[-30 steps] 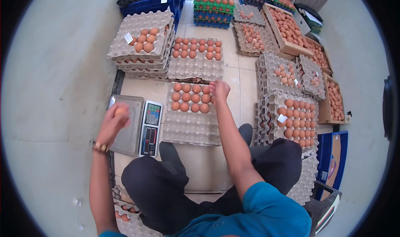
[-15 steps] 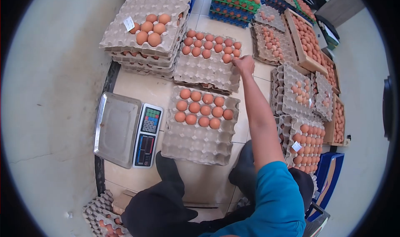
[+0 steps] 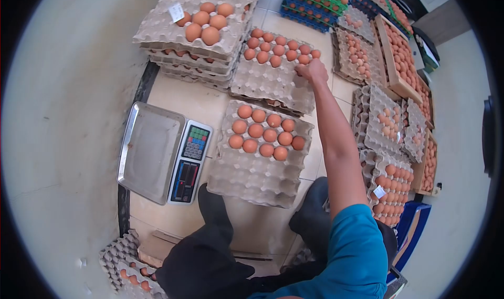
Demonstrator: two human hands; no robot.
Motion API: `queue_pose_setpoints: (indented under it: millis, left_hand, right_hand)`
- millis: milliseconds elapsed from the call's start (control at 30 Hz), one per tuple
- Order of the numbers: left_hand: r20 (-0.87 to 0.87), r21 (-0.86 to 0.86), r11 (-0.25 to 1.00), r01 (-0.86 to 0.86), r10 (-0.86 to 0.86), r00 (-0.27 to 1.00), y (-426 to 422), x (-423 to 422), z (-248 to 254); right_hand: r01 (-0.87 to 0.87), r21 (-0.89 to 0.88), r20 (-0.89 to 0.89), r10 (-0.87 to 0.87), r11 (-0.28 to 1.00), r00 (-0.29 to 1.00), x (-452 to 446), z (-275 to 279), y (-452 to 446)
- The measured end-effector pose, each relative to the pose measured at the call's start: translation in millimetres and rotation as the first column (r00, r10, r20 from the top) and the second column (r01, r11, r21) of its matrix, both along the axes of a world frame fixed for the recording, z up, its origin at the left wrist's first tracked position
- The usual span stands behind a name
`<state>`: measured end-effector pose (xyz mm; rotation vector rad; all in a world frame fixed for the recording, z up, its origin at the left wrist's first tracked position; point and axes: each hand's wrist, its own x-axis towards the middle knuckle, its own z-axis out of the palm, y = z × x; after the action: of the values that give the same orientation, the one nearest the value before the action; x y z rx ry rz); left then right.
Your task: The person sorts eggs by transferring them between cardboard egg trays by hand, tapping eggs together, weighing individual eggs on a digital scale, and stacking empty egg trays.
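Maybe your right hand (image 3: 317, 72), at the right side of the egg tray (image 3: 262, 84) in the upper middle of the frame, could crack nearby eggs (image 3: 304, 59) by bumping them, though I can't tell if your grip pinches one.

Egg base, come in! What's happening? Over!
Right hand at eggs on far tray; grip unclear. Left hand out of view. Scale off left, not in the way.

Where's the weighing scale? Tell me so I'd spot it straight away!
Find the tall stack of bumpy grey cardboard trays topped with a white paper label. Just below it in the picture lies the flat weighing scale. Only it has a shiny metal pan and colourful buttons.
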<state>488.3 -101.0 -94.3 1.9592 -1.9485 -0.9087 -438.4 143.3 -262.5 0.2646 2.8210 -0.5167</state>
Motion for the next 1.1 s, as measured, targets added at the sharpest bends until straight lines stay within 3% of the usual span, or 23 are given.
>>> queue_pose_setpoints:
  millis: [67, 167, 200, 267, 300, 333, 367, 400, 467, 500, 533, 600, 700, 733, 800, 933, 1067, 1100]
  left_hand:
    - [0.013, -0.052, 0.999, 0.008, -0.008, 1.000, 5, 3, -2]
    - [0.000, -0.087, 0.996, 0.021, -0.021, 1.000, 17, -24, 10]
    - [-0.012, -0.094, 0.995, 0.028, -0.029, 0.999, 19, -48, 18]
    - [-0.037, -0.100, 0.994, 0.047, -0.051, 0.998, 26, -88, 36]
    - [-0.061, -0.102, 0.993, 0.059, -0.066, 0.996, 29, -95, 37]
    - [-0.048, -0.140, 0.982, 0.126, -0.134, 0.990, 26, -91, 32]
    - [-0.398, -0.001, 0.998, -0.067, 0.061, 0.915, 16, -70, 17]
    - [-0.657, 0.192, 0.960, -0.205, 0.280, 0.700, 14, -47, 5]
    - [-0.249, -0.090, 0.995, -0.053, 0.029, 0.968, 22, -64, 8]
    - [-0.236, -0.247, 0.969, -0.015, -0.045, 0.971, 23, -49, -5]
    - [-0.206, -0.397, 0.917, 0.024, -0.114, 0.972, 22, -29, -20]
    - [-0.322, -0.168, 0.985, -0.047, -0.010, 0.947, 22, -3, -23]
    - [-0.341, -0.194, 0.976, -0.096, 0.024, 0.940, 26, -1, -25]
    - [-0.383, -0.197, 0.974, -0.112, 0.029, 0.923, 29, -3, -24]
    - [-0.446, -0.136, 0.988, -0.080, 0.011, 0.895, 31, -3, -19]
    - [-0.281, -0.304, 0.952, 0.029, -0.119, 0.952, 35, -22, 3]
    - [-0.340, -0.283, 0.958, -0.038, -0.063, 0.938, 39, -13, -6]
    - [-0.345, -0.262, 0.964, -0.041, -0.054, 0.937, 39, -13, -7]
  right_hand:
    - [0.003, 0.086, -0.062, 0.003, 0.996, 0.998, -4, -7, -7]
    - [0.077, -0.281, -0.022, -0.087, 0.956, 0.996, -2, -12, 11]
    - [0.195, -0.532, 0.024, -0.216, 0.824, 0.976, -11, -40, 23]
    - [0.285, -0.872, 0.260, -0.119, 0.398, 0.958, 8, -42, 32]
    - [0.337, -0.932, 0.336, -0.027, 0.133, 0.941, 19, -31, 42]
    - [0.337, -0.942, 0.337, 0.030, 0.002, 0.941, 41, -12, 41]
    - [0.347, -0.929, 0.337, 0.094, -0.126, 0.937, 73, 9, 32]
    - [0.348, -0.906, 0.320, 0.149, -0.243, 0.936, 98, 19, 29]
    - [0.335, -0.858, 0.282, 0.188, -0.388, 0.941, 151, 37, 14]
    - [0.341, -0.820, 0.269, 0.216, -0.459, 0.938, 176, 43, 3]
    - [0.349, -0.802, 0.245, 0.264, -0.486, 0.933, 199, 46, -5]
    - [0.370, -0.754, 0.190, 0.359, -0.543, 0.914, 243, 51, -26]
    - [0.377, -0.810, 0.190, 0.408, -0.449, 0.893, 301, 63, -57]
    - [0.379, -0.815, 0.182, 0.427, -0.439, 0.886, 325, 82, -69]
    - [0.449, -0.761, 0.230, 0.454, -0.468, 0.861, 343, 70, -76]
    - [0.547, -0.724, 0.308, 0.513, -0.421, 0.801, 382, 48, -80]
    - [0.626, -0.613, 0.216, 0.660, -0.483, 0.720, 404, 24, -59]
    - [0.412, -0.881, 0.338, 0.299, -0.234, 0.892, 436, 68, -65]
